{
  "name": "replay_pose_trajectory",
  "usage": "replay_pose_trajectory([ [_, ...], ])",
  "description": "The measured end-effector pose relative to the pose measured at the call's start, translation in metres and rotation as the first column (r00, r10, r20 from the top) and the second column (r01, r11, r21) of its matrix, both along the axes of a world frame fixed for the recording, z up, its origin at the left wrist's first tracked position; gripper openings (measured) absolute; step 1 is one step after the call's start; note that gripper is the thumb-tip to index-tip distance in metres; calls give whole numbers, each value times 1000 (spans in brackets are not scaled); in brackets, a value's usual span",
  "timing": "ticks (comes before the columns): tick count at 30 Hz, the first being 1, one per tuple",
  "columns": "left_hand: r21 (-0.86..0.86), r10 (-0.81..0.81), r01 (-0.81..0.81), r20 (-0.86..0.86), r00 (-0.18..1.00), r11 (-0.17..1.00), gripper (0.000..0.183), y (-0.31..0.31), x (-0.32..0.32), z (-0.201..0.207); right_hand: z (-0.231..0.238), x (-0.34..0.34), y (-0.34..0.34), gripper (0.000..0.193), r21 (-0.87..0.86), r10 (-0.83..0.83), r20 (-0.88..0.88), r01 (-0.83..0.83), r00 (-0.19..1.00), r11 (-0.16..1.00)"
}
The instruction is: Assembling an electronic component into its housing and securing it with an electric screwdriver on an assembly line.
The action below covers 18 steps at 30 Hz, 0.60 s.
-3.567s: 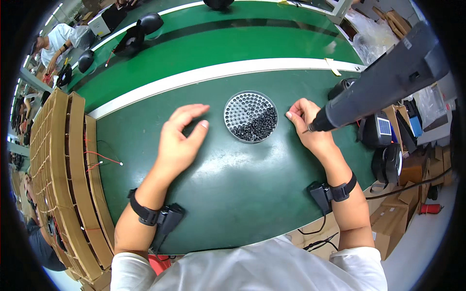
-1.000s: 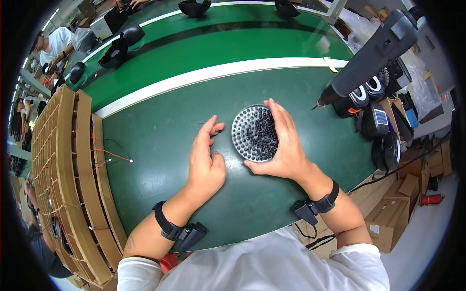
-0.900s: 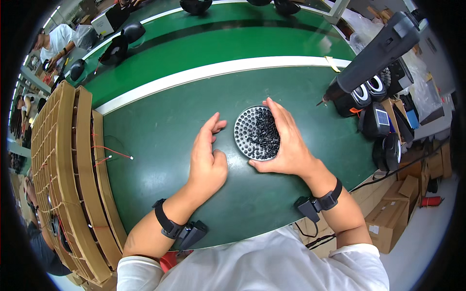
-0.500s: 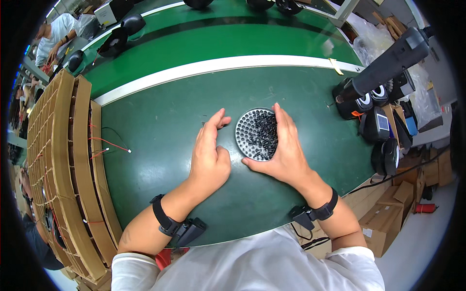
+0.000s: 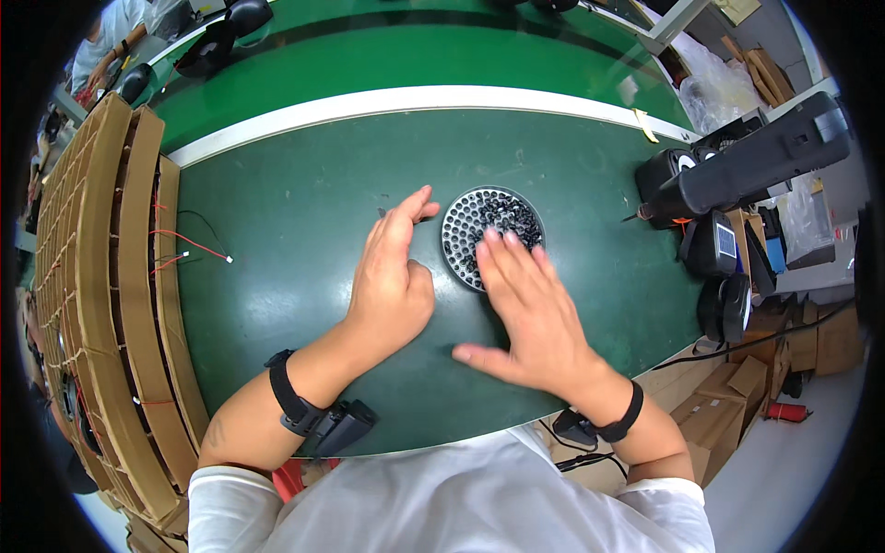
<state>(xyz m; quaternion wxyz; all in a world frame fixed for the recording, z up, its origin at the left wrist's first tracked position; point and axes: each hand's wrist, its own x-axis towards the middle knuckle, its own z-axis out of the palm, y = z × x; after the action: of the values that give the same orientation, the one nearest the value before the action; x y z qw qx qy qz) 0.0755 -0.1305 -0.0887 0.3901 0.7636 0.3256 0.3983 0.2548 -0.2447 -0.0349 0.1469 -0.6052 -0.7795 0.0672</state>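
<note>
In the middle of the table lies a round metal tray (image 5: 455, 241) full of small holes. Many tiny black pieces (image 5: 509, 215), perhaps screws, are heaped over its right and near side. My right hand (image 5: 537, 323) is spread palm down, its fingers lying over the near part of the tray and hiding some pieces. The thumb points left, away from the tray, and nothing is gripped. Left of the tray, my left hand (image 5: 387, 276) stands on its edge, fingers stretched forward and thumb bent in. It is apart from the tray, and no object shows in it.
Divided cardboard boxes (image 5: 138, 276) line the left edge, with thin red and black wires (image 5: 207, 241) poking out. A black power screwdriver (image 5: 751, 161) and black lamp units (image 5: 712, 244) stand at right. Behind the white rail (image 5: 415, 99) runs a green belt (image 5: 387, 69); a co-worker sits far left.
My right hand has let go of the tray's right side and drawn back, its fingers now flat over the near part. The black pieces are spread differently. My left hand stays almost still.
</note>
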Motion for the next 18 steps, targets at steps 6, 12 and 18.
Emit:
replay_pose_trajectory([
  [6, -9, 3, -3, -25, 1000, 1000, 77, 1, -1, 3, 3, 5, 4, 100, 10, -41, 12, 41, 999, 999],
  [12, -5, -6, 6, -22, 1000, 1000, 76, -2, 1, 2, 1, -2, 12, 101, 7, 44, -44, -43, 998, 999],
  [18, -10, 5, -5, -33, 999, 1000, 75, -1, -1, 3, 5, 12, 3, 97, -30, -3, 46, 5, 999, 1000],
])
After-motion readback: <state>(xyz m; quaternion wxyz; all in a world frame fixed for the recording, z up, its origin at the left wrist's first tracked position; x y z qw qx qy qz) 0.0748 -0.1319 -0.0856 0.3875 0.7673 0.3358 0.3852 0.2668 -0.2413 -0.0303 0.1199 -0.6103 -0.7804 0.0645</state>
